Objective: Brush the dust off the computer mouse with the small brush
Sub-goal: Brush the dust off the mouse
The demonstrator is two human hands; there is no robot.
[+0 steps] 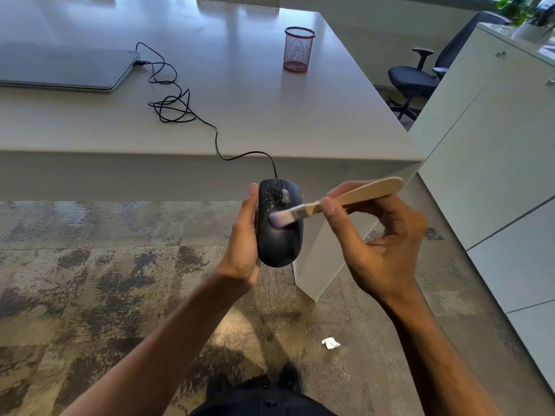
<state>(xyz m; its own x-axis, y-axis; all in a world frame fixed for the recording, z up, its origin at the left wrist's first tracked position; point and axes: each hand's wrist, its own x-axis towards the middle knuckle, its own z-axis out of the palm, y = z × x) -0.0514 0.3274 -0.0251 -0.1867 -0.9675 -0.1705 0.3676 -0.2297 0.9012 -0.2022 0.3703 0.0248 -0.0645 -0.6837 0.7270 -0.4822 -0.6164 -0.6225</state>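
A crumpled white scrap of paper (330, 343) lies on the mottled grey-brown carpet (90, 280) nearest the person. Above it, clear of the desk's front edge, the left hand (244, 244) grips the black wired computer mouse (277, 235), dust speckling its front, while the right hand (381, 235) pinches the small wooden-handled brush (339, 200), bristles on the mouse's top. Farther off, the pale desk (270, 115) bears the mouse's tangled black cable (172, 105), a closed silver laptop (66, 67) and a red mesh pen cup (298, 49).
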